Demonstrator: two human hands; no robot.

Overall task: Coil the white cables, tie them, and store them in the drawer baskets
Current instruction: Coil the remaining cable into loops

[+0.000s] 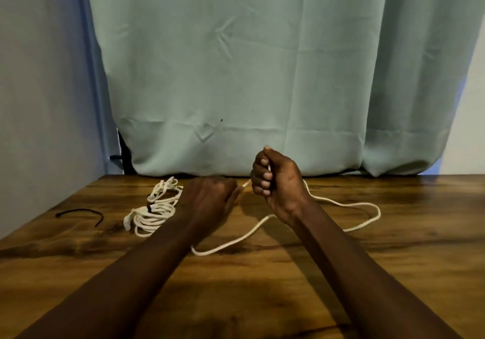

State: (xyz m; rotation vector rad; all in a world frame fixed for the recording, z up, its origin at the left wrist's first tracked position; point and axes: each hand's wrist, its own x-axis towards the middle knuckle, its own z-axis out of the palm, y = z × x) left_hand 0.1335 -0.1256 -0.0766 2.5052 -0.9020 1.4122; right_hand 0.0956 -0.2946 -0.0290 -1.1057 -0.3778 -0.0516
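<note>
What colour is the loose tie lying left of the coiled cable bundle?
The loose tie is black, seen in the head view.

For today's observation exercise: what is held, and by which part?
The loose white cord-like cable: left hand seemingly pinches its end, right hand fists round it just beside.

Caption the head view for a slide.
Left hand and right hand grip a loose white cable beside a tied coil.

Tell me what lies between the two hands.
In the head view, a short stretch of the loose white cable spans the gap between the left hand and the right hand; nothing else.
</note>
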